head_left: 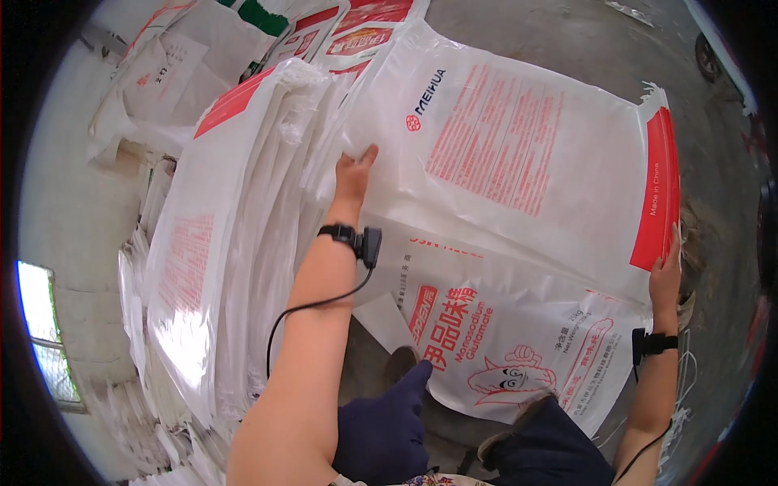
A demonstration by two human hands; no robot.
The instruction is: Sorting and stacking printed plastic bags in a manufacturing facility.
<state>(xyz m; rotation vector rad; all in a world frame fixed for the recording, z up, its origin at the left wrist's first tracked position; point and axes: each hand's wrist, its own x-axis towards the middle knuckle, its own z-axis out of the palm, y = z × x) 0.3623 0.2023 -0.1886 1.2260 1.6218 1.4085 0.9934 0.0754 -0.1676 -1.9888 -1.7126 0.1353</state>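
Observation:
A large white woven plastic sack (600, 121) with red print and a red band along its right end is stretched out flat before me. My left hand (353, 178) grips its left part, the thumb on top and the other fingers partly hidden. At the lower right corner, by the red band, my right hand (666, 271) holds the sack's edge, its thumb and fingers pointing up. Below it, nearer my legs, lies another printed white sack surface (519, 340) with a red cartoon figure. Whether the two surfaces belong to one sack I cannot tell.
A thick stack of folded white sacks (194, 235) stands on the left, against a pale wall (77, 211). More red-and-white sacks (369, 36) lie at the far side. Grey concrete floor (519, 24) shows beyond. Both wrists wear black strapped devices with cables.

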